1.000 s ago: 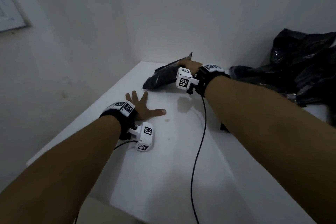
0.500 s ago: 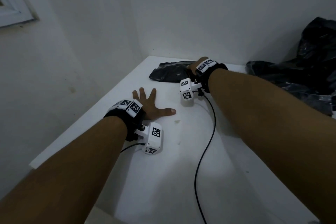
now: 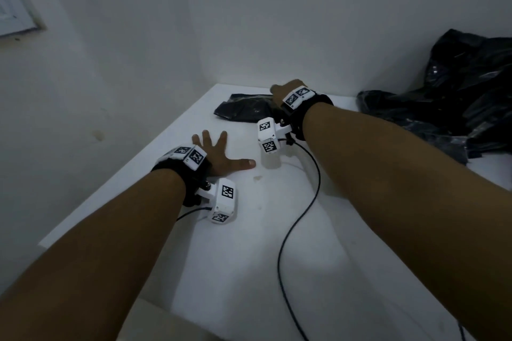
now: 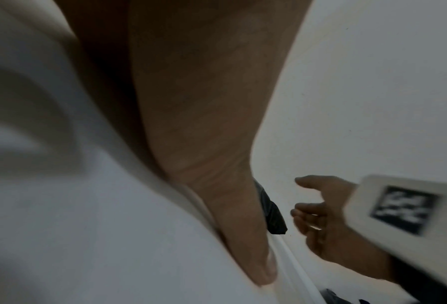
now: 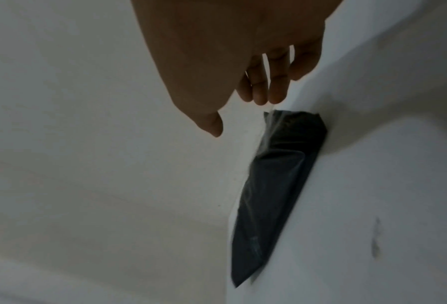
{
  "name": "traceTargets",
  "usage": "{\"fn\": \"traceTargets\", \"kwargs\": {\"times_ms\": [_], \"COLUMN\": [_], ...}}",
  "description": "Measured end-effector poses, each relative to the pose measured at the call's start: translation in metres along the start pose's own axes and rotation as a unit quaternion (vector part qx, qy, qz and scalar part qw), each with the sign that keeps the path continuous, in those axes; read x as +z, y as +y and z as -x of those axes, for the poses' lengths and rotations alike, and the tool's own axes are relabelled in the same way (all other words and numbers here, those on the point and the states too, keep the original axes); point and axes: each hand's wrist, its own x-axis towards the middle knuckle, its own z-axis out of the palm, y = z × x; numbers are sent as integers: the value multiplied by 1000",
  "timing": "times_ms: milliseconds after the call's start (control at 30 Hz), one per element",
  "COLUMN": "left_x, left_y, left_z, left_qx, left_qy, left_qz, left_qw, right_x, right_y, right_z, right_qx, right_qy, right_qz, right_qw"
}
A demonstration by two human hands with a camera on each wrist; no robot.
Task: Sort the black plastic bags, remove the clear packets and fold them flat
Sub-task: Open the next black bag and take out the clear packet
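A flat, folded black plastic bag [image 3: 245, 109] lies at the table's back left corner; the right wrist view shows the bag [image 5: 277, 185] with a clear film over it. My right hand [image 3: 282, 90] hovers at its right end, fingers [image 5: 269, 88] loosely extended and holding nothing. Whether they touch the bag I cannot tell. Nearer to me, my left hand [image 3: 221, 152] lies flat on the white table [image 3: 277, 257], fingers spread and thumb out. A heap of crumpled black bags [image 3: 457, 108] is piled at the back right against the wall.
White walls close the table in at the back and left. A black cable [image 3: 302, 216] runs from my right wrist across the tabletop toward me. The table's left edge [image 3: 119, 169] drops off beside my left arm.
My right hand has laid the black bag down flat in the corner and let go of it. The left hand has stayed pressed flat on the table.
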Motion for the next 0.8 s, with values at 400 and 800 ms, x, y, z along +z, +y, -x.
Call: {"fn": "traceTargets", "kwargs": {"times_ms": [400, 800], "left_x": [-11, 4], "left_y": [27, 146], "left_z": [50, 125], "left_qx": [36, 220], "left_qy": [38, -13], "left_qz": [32, 317], "left_qw": [998, 922], "right_x": [-86, -68], "right_y": [109, 198], "right_z": [143, 244], "right_qx": [123, 245], "right_qy": [177, 80], "right_qz": [-254, -268], "right_qw": [943, 928]}}
